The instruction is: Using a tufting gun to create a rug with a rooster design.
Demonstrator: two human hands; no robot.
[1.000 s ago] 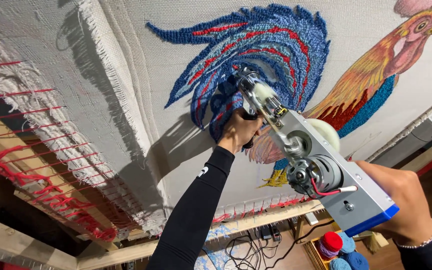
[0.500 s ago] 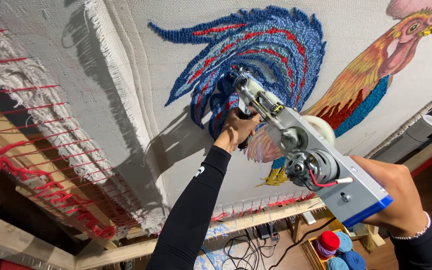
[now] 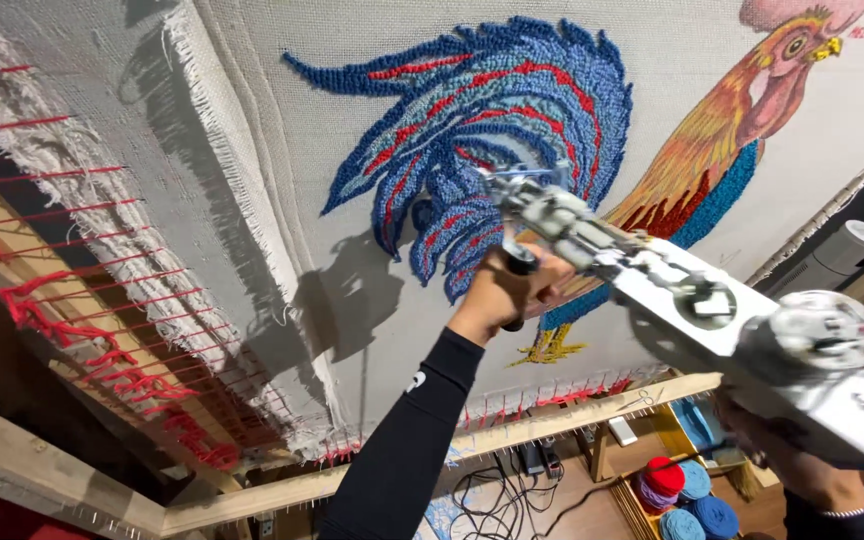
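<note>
Tufting gun held against the stretched cloth, at the rooster's blue tail.

We note the cloth [image 3: 352,330] on its wooden frame [image 3: 572,415], then the tufting gun [image 3: 692,310], long axis running from lower right up-left to the tail [image 3: 482,130]. Left hand [image 3: 512,290] clamped on the front grip, nearer the needle; right hand [image 3: 802,470] grips the rear.

The tufting gun [image 3: 712,320] is white and grey with a blue rear edge, and it is held slanted, its metal needle tip at the cloth. The tip meets the rooster's blue and red tufted tail [image 3: 492,150] on the pale stretched cloth [image 3: 282,100].
</note>
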